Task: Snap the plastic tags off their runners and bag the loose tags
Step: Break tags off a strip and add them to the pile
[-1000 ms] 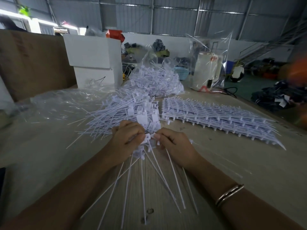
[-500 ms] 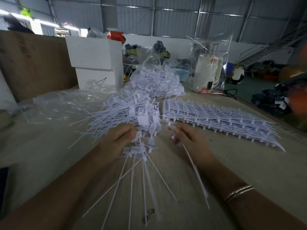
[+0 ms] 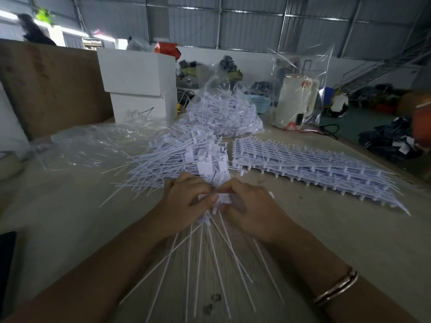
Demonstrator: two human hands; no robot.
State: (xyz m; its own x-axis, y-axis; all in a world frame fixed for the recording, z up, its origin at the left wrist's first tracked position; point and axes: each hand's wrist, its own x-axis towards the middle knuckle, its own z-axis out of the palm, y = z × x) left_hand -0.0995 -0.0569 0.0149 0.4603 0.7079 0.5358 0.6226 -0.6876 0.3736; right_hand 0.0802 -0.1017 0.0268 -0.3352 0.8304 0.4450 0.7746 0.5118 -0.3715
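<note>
My left hand [image 3: 186,201] and my right hand [image 3: 251,208] meet at the table's middle, both pinching the heads of a bunch of white plastic tags [image 3: 221,199] whose long thin tails fan out toward me. Just behind my hands lies a pile of loose tags [image 3: 186,157]. Stacked runners [image 3: 310,169] with tags still attached lie flat to the right. A clear bag full of tags [image 3: 224,113] sits further back.
Empty clear bags [image 3: 93,143] are spread at the left. White boxes [image 3: 140,82] and a brown board [image 3: 46,85] stand behind them. A white kettle in clear plastic [image 3: 296,99] stands at the back right. The table's right edge [image 3: 373,150] runs diagonally.
My right hand, which had pulled away to the right with a single tag half a second ago, has come back to my left hand, and both pinch the bunch together again.
</note>
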